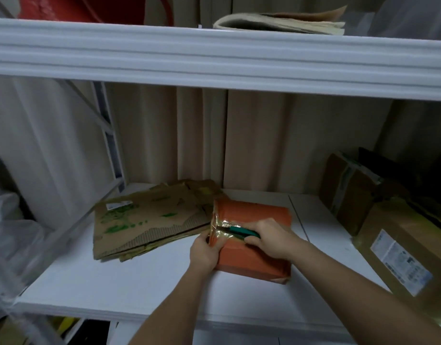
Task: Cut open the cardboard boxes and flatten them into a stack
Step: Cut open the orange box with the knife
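On the white shelf (144, 277), an orange box (254, 255) sits just right of centre. The left hand (204, 252) grips its left edge at nine o'clock. The right hand (269, 239) is wrapped around a green-handled cutter (239, 231), blade laid on the shiny tape (220, 229). At ten o'clock lies a stack of flattened cardboard (149, 220); at three o'clock stand taped brown boxes (398, 247).

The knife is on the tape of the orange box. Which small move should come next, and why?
Probably draw the green knife along the tape toward the right hand. Its blade sits at the tape's left end, the left hand steadies the orange box, and the box looks still sealed.
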